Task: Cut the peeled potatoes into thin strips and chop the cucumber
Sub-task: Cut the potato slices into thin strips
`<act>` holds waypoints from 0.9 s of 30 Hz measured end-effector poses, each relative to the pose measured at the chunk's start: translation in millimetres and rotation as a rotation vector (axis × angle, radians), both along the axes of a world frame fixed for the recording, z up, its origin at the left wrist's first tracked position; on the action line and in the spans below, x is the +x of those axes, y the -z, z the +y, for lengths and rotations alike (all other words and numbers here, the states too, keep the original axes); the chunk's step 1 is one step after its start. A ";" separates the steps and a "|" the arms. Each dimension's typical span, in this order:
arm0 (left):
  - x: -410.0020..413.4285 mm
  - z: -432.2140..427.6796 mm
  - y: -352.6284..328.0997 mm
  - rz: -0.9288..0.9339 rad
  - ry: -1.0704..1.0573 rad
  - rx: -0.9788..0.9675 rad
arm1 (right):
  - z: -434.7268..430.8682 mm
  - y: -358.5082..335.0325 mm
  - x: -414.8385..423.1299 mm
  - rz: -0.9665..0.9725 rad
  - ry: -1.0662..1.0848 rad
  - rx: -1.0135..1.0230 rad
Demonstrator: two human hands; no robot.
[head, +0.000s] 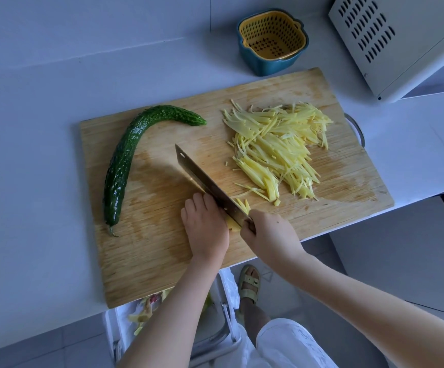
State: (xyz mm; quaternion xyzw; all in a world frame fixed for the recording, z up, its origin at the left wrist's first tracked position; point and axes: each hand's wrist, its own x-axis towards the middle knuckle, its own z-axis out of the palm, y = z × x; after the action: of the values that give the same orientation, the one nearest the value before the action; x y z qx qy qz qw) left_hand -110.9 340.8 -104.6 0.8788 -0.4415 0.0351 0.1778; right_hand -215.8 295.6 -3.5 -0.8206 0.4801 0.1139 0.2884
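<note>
- While the last potato piece (232,226) is held under the curled left hand (205,225), the knife (205,180) is gripped by the right hand (268,235).
- The uncut cucumber (125,160) is likely needed next.

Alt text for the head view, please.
Right hand grips a steel cleaver, slicing a yellow potato piece steadied by the left hand on a bamboo cutting board; a pile of potato strips and a whole curved green cucumber lie alongside.
</note>
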 end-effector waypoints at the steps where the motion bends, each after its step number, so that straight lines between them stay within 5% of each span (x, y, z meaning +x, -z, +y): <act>1: 0.1 0.5 -0.2 0.017 0.000 -0.010 | -1.5 -0.8 -0.9 -0.032 0.017 0.012; 27: 5.9 9.3 0.1 0.152 0.074 -0.137 | 9.4 -3.5 -10.1 -0.031 0.074 0.048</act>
State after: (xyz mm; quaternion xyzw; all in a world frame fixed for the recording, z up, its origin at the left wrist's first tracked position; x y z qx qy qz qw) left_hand -105.0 350.1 -104.7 0.8477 -0.4557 -0.0081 0.2715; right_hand -225.9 304.9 0.0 -0.7969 0.5027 0.1019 0.3193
